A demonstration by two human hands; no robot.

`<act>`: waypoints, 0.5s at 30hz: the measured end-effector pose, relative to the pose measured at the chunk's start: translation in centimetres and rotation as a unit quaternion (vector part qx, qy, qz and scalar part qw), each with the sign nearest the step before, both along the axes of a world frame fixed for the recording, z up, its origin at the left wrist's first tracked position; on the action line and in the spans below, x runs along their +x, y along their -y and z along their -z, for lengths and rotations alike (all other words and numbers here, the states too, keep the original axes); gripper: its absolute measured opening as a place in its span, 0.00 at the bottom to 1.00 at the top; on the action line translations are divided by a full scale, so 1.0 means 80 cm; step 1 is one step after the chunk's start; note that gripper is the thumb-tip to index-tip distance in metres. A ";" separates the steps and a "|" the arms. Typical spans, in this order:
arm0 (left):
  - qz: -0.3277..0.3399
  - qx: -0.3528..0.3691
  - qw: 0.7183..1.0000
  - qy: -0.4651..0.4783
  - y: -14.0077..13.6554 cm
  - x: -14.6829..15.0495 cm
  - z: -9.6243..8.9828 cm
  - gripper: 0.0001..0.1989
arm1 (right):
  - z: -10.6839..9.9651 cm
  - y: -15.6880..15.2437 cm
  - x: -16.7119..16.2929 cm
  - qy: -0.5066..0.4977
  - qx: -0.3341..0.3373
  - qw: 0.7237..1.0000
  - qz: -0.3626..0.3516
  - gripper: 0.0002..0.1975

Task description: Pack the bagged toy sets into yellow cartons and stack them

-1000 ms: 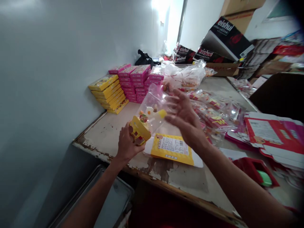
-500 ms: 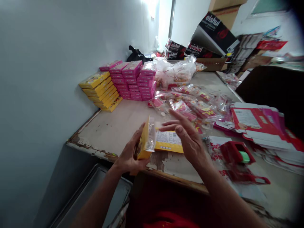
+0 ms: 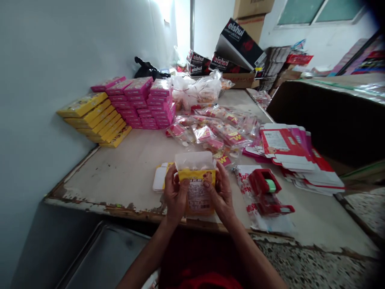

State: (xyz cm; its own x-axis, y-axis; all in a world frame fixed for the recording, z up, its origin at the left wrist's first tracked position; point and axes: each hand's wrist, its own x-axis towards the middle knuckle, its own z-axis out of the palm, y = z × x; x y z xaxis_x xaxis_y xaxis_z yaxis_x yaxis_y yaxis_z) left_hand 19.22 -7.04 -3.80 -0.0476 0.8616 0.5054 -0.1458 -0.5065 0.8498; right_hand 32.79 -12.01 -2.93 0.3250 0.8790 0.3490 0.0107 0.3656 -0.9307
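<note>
Near the table's front edge, a yellow cardboard box [image 3: 200, 192] with printed text faces me. Its pale top flap [image 3: 194, 160] stands up, and clear plastic shows along the opening. My left hand [image 3: 176, 196] grips the left side, thumb on the front panel. On the right side, my right hand [image 3: 221, 194] grips likewise with its thumb on the front. Most of the other fingers are hidden behind the box. Just left of my left hand lies another yellow carton with a white flap [image 3: 159, 178], partly covered by that hand.
Stacked yellow boxes [image 3: 96, 118] and pink boxes [image 3: 138, 100] stand by the wall. Clear packets [image 3: 210, 130] lie mid-table. To the right are flattened red cartons [image 3: 282, 142] and a red tape dispenser [image 3: 264, 186]. A large open carton [image 3: 325, 116] stands beyond the right edge.
My right hand, open before, has taken hold of the yellow box that my left hand held. The box has turned its printed face to me. The view has swung right.
</note>
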 end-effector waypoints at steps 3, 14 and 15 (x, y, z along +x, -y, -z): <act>-0.005 0.080 0.991 -0.110 -0.007 -0.009 0.004 0.18 | 0.005 -0.003 0.001 0.006 -0.002 0.999 0.033 0.22; 0.067 0.079 0.985 -0.138 -0.004 -0.016 -0.069 0.05 | -0.034 0.001 0.020 0.224 0.112 0.960 0.123 0.09; 0.100 0.047 0.989 -0.094 -0.002 -0.017 -0.074 0.03 | -0.037 0.004 0.023 0.226 0.122 0.960 0.112 0.07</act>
State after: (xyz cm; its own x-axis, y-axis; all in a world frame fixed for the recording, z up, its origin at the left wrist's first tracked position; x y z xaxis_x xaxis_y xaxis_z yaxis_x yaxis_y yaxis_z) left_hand 17.89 -6.85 2.15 0.2208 0.7932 0.5674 -0.0952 -0.5615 0.8220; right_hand 34.61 -12.33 -0.01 0.2630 0.6792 0.6852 0.4966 0.5136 -0.6997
